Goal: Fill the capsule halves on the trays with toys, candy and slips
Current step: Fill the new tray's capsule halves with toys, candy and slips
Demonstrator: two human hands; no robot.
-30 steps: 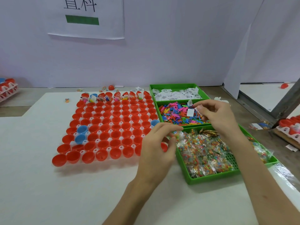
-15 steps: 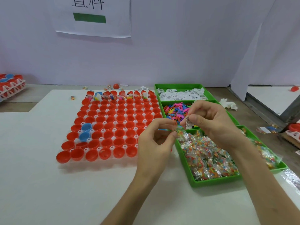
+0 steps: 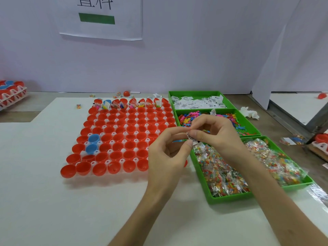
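Note:
A white tray of red capsule halves, with two blue ones, lies left of centre. Its far row holds toys, candy and slips. Three green bins stand to the right: paper slips, coloured plastic toys and candy packets. My left hand and right hand meet over the tray's right edge. Together they pinch a small white printed slip. A blue toy piece shows inside my left hand's fingers.
Another tray of capsule halves sits at the far left. Loose candy and a red capsule half lie behind the tray. A crumpled white tissue lies right of the bins. More capsule halves sit at the right edge.
My right hand came from over the toy bin toward my left hand with the slip. Both hands now pinch the slip together. The view shifted slightly.

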